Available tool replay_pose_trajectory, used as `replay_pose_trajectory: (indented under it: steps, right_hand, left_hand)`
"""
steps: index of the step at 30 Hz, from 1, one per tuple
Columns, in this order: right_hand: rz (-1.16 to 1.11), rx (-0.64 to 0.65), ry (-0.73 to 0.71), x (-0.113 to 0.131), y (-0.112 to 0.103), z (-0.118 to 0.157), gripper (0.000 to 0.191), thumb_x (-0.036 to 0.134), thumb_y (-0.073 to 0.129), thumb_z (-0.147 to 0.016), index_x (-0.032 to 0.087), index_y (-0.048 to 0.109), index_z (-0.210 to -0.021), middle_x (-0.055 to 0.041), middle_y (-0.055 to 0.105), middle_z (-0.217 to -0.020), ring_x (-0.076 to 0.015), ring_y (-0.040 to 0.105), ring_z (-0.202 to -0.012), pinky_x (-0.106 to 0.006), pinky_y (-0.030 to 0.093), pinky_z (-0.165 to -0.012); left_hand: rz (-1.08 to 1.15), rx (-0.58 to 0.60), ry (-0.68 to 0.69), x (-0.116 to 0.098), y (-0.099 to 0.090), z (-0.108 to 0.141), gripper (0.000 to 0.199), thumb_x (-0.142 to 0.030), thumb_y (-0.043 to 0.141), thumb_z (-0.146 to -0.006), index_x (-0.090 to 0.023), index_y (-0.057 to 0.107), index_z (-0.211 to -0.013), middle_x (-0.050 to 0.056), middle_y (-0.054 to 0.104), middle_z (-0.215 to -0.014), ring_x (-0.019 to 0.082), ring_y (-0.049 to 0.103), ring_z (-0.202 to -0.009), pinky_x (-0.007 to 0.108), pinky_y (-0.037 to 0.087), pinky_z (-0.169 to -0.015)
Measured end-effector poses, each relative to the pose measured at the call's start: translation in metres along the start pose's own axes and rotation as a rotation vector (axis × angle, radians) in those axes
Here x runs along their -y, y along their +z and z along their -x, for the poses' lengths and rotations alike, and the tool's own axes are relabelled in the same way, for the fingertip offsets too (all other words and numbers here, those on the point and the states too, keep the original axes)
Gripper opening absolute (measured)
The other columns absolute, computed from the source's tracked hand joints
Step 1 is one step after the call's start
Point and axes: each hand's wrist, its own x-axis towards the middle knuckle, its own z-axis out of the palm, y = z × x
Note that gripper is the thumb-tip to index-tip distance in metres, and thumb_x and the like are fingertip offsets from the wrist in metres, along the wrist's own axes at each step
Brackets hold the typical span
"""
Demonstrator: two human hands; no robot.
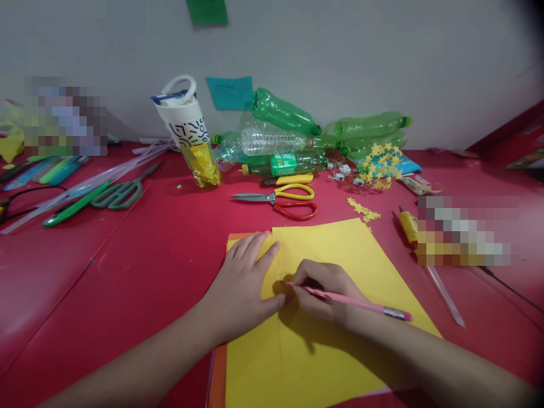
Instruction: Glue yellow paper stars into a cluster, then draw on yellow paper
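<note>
Yellow paper (pixel 340 243) lies in front of me, with orange paper (pixel 220 374) showing under its left edge. My left hand (pixel 249 277) rests flat on the paper's left side, fingers spread. In my right hand (pixel 325 292) is a pink pencil (pixel 357 302), gripped near its point, its eraser end toward the lower right. The pencil tip meets the paper close to my left thumb, and my fingers partly hide it. A faint line runs down the sheet below the hands.
Scissors with yellow and red handles (pixel 293 203) lie beyond the paper, before a yellow cutter (pixel 294 179) and several plastic bottles (pixel 283 139). Yellow stars (pixel 382 167) sit right of them. A white tumbler (pixel 187 124), grey scissors (pixel 119 194) and a green cutter (pixel 76 204) are leftward; a glue gun (pixel 408 226) lies right.
</note>
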Motion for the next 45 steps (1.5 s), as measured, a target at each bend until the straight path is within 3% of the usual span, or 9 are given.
replay_pose_trajectory:
  steps: [8, 14, 17, 22, 27, 33, 45]
  right_hand:
    - [-0.056, 0.001, -0.014, -0.001, 0.001, 0.000, 0.009, 0.014, 0.055, -0.074, 0.018, 0.054, -0.066, 0.0032, 0.052, -0.056, -0.0087, 0.045, -0.050, -0.019, 0.035, -0.048]
    - [-0.402, -0.091, 0.158, -0.005, -0.012, 0.002, 0.014, 0.029, 0.049, -0.087, 0.020, 0.051, -0.077, 0.0025, 0.057, -0.062, -0.0090, 0.049, -0.050, -0.019, 0.038, -0.047]
    - [-0.496, -0.076, 0.220, -0.005, -0.016, 0.003, 0.019, 0.031, 0.045, -0.090, 0.019, 0.050, -0.075, 0.0028, 0.057, -0.058, -0.0085, 0.049, -0.046, -0.020, 0.038, -0.045]
    - [-0.412, -0.047, 0.213, -0.004, -0.014, 0.003, 0.002, 0.019, 0.053, -0.081, 0.019, 0.052, -0.079, 0.0025, 0.055, -0.064, -0.0095, 0.049, -0.053, -0.020, 0.036, -0.047]
    - [-0.341, 0.018, 0.130, -0.007, -0.007, 0.003, 0.009, 0.009, 0.052, -0.073, 0.018, 0.053, -0.074, 0.0045, 0.052, -0.061, -0.0077, 0.045, -0.052, -0.018, 0.033, -0.046]
    - [-0.235, 0.088, 0.049, -0.009, -0.003, 0.003, 0.009, 0.009, 0.056, -0.074, 0.017, 0.054, -0.071, 0.0057, 0.054, -0.060, -0.0061, 0.045, -0.052, -0.015, 0.032, -0.048]
    - [-0.202, 0.119, 0.057, -0.013, -0.002, 0.005, 0.008, 0.011, 0.058, -0.074, 0.017, 0.055, -0.070, 0.0055, 0.055, -0.060, -0.0065, 0.047, -0.052, -0.016, 0.034, -0.048]
  left_hand:
    - [-0.014, 0.001, 0.001, 0.000, -0.001, 0.000, 0.070, -0.049, 0.053, -0.076, -0.020, 0.034, -0.137, 0.012, 0.027, -0.145, 0.030, 0.021, -0.133, 0.048, 0.022, -0.107]
    - [-0.023, 0.001, -0.022, 0.000, 0.000, 0.000, 0.070, -0.050, 0.051, -0.077, -0.018, 0.033, -0.137, 0.013, 0.026, -0.146, 0.029, 0.020, -0.133, 0.048, 0.023, -0.107]
    - [-0.003, -0.015, -0.054, 0.000, 0.003, 0.000, 0.072, -0.054, 0.047, -0.080, -0.015, 0.031, -0.137, 0.014, 0.024, -0.146, 0.030, 0.019, -0.133, 0.048, 0.024, -0.106]
    - [0.056, -0.044, -0.057, 0.001, 0.002, 0.000, 0.077, -0.059, 0.042, -0.080, -0.015, 0.024, -0.140, 0.014, 0.019, -0.148, 0.030, 0.017, -0.134, 0.049, 0.024, -0.106]
    - [0.068, 0.017, 0.013, 0.002, -0.003, 0.001, 0.074, -0.060, 0.053, -0.073, -0.020, 0.038, -0.134, 0.012, 0.028, -0.144, 0.031, 0.021, -0.132, 0.050, 0.023, -0.106]
    - [0.057, 0.031, 0.009, 0.002, -0.004, 0.001, 0.080, -0.057, 0.058, -0.068, -0.018, 0.037, -0.135, 0.013, 0.028, -0.144, 0.032, 0.021, -0.132, 0.050, 0.023, -0.106]
    - [0.060, 0.010, 0.021, 0.001, -0.004, 0.000, 0.084, -0.058, 0.060, -0.064, -0.016, 0.038, -0.134, 0.014, 0.029, -0.143, 0.033, 0.022, -0.131, 0.050, 0.024, -0.106]
